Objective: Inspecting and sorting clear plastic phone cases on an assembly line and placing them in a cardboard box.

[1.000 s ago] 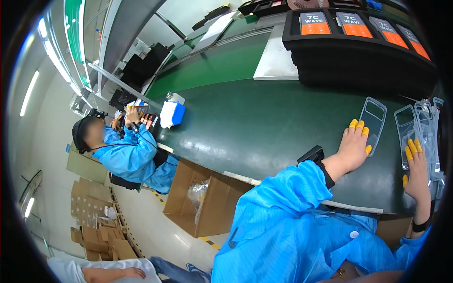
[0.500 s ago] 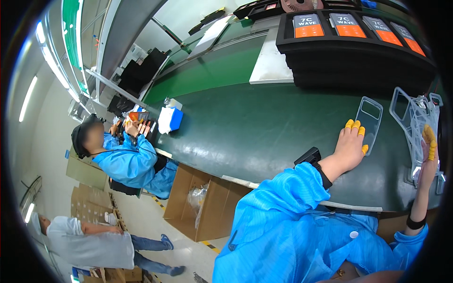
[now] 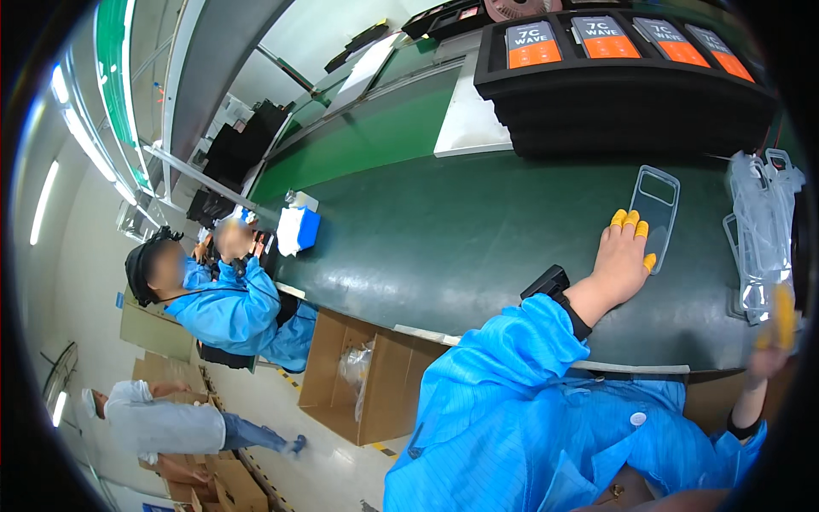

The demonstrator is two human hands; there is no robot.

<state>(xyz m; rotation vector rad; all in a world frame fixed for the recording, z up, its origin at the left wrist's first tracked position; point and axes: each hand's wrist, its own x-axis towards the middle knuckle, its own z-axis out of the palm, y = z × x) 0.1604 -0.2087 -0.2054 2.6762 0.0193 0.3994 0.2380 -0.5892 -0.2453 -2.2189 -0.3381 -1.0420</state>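
Note:
A clear phone case [image 3: 662,207] with a camera cutout at its far end lies on the green table. My left hand [image 3: 616,258] rests at its near left edge, yellow covers on the fingertips. Those fingers are stretched out, with the thumb apart, touching the case. At the far right is a jumbled pile of clear phone cases [image 3: 761,226]. My right hand [image 3: 775,337], also with yellow finger covers, is at the pile's near end. Motion smears its fingers, so whether they hold anything does not show.
Beyond my hands stands a stack of black trays [image 3: 631,111] holding orange-and-grey boxes [image 3: 606,38]. A white board [image 3: 473,119] lies beside it. Left along the table are a blue-and-white box [image 3: 299,230] and a seated co-worker [image 3: 226,303]. An open carton [image 3: 392,375] stands below the edge.
My right hand has drawn back from over the pile toward me. The case that stuck out of the pile has shifted. My left hand stays on its case. The walking person has moved.

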